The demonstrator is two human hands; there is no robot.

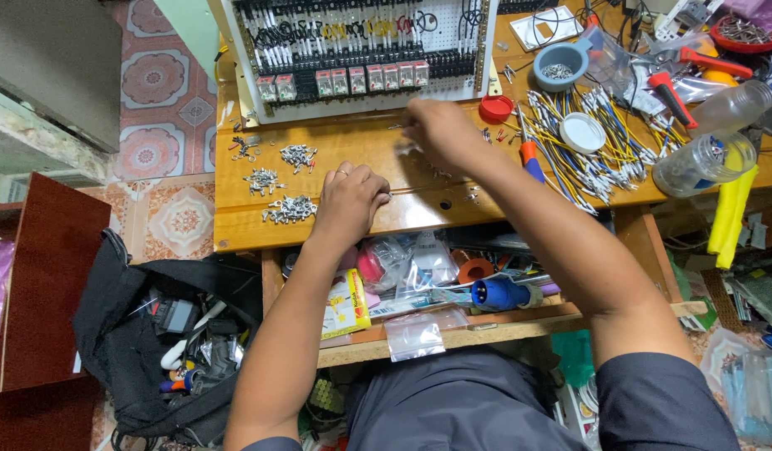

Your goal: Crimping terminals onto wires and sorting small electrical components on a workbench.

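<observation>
Left hand (349, 203) curled on wooden bench (235, 225), grip unclear; right hand (436, 134) blurred, fingers indistinct

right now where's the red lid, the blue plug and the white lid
red lid (495, 108), head view, centre of its top, on the wooden table
blue plug (498, 293), head view, middle of its body, in the open drawer
white lid (583, 132), head view, centre of its face

Wooden table (235, 225) carrying a bundle of yellow and blue wires (603, 146), a red lid (495, 108), a white lid (583, 132), a grey bowl (561, 63) and a clear plastic bottle (707, 154). Below it, an open drawer (453, 334) holds a blue plug (496, 294). Black bag (152, 334) on the floor, left.
</observation>
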